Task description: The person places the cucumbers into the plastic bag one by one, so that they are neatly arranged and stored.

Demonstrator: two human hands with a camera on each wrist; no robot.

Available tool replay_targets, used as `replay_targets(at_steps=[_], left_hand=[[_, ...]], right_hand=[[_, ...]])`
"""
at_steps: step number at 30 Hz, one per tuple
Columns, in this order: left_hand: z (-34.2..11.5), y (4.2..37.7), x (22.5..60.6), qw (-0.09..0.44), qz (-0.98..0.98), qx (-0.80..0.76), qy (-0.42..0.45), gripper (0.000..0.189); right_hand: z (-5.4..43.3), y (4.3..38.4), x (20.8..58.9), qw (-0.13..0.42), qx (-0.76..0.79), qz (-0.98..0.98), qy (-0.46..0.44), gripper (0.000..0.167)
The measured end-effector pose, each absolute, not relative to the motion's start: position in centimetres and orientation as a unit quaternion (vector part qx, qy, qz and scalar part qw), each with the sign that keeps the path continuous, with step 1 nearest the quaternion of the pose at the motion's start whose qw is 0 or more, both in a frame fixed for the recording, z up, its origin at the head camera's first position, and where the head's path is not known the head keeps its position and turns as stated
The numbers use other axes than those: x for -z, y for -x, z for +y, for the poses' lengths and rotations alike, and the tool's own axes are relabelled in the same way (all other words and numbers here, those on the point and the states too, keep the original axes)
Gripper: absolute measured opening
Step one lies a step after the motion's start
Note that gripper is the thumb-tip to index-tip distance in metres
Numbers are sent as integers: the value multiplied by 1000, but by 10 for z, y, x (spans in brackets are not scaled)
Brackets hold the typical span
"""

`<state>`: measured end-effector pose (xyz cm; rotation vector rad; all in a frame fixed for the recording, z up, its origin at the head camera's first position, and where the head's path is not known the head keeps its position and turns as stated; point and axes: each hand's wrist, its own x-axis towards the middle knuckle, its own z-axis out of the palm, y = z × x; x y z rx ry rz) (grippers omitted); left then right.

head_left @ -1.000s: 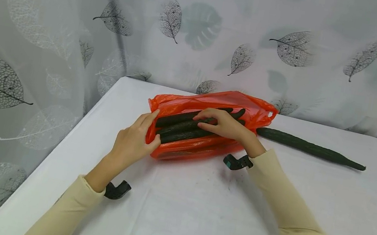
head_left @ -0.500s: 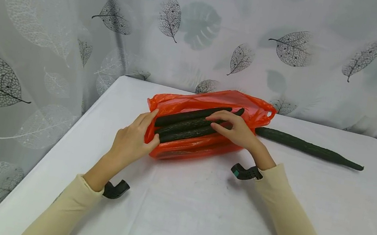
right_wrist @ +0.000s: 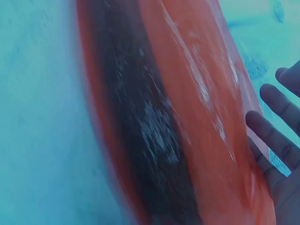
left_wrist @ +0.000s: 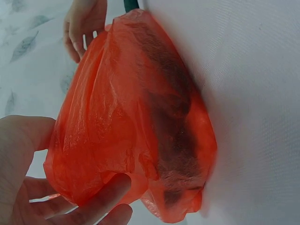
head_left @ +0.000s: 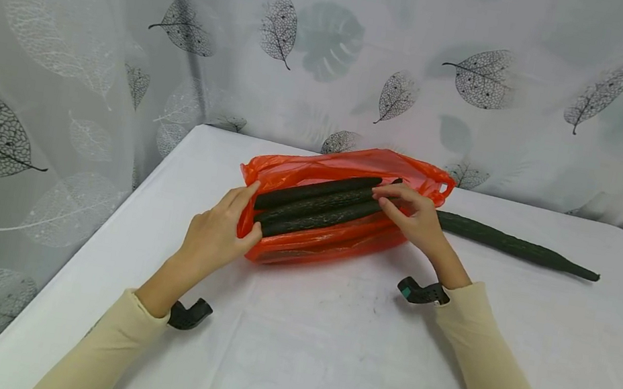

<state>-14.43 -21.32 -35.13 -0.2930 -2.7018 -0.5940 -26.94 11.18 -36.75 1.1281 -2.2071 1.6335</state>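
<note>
An orange plastic bag (head_left: 335,240) lies on the white table (head_left: 324,346) with three dark green cucumbers (head_left: 316,203) lengthwise inside its open mouth. My left hand (head_left: 223,228) grips the bag's left end, thumb below and fingers over the rim; the left wrist view shows the bag (left_wrist: 140,117) bunched against those fingers (left_wrist: 101,199). My right hand (head_left: 407,211) rests with fairly straight fingers on the cucumbers' right ends. In the right wrist view those fingers (right_wrist: 274,140) lie spread beside the bag (right_wrist: 206,117). A fourth cucumber (head_left: 517,246) lies loose on the table, right of the bag.
A leaf-patterned grey curtain (head_left: 66,47) hangs close behind and to the left of the table. The table's left edge (head_left: 88,254) runs near my left forearm. Bare white tabletop lies in front of the bag and to the right.
My right hand has slid rightward along the cucumbers, from their middle to their right ends. The left hand has kept its grip on the bag's left end.
</note>
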Motion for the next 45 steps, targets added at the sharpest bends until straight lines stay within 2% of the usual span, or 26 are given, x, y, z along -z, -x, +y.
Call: replay_targets(at_steps=[15,24,29,35,41,45], left_hand=[[-214,145,352,172,-958,209,95,65],[-214,146,355,177,-957,206,98,64],[-214,146,354,185,-955,207,103,64],[-216,147,353,181,-956,206,103,64],[-216,148,356,178,-957,206,104,64],[-215,148,357,179,-956,206,106,64]], right_hand=[[173,291,387,171,-663,-684,-252,21],[204,291,398,195,-670,-689,-198,20],[221,291,404,178,-682,-689,-173,19],[243,291,408,181,-602,-765,-143,20],[273,289,409,152,-482,-860,-70,38],[290,288,409,119,-439,-887,-80,43]])
